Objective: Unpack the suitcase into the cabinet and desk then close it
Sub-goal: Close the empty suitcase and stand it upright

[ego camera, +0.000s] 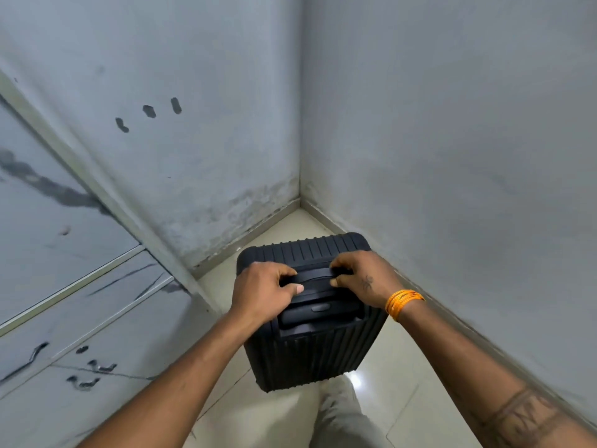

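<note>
Both hands on the handle now: my left hand (pixel 263 291) curls round the left end of the top handle (pixel 315 276), my right hand (pixel 361 278) pinches its right end, thumbs underneath, fingers over. The black ribbed suitcase (pixel 310 350) stands upright in the corner, at twelve o'clock from me, just beside the wall (pixel 452 140) at three o'clock and near the grey cabinet (pixel 64 286) out at nine. Risk as I see it: the floor (pixel 403 383) is glossy tile, so if I haul up or tip it, the case could roll or skid and knock the wall; and with both hands crowded on one narrow handle, a slip on either side would swing it into my leg (pixel 339 412). As for contents, the shell is fully closed, so I cannot tell what is inside; the cabinet doors are closed too, nothing showing.
</note>
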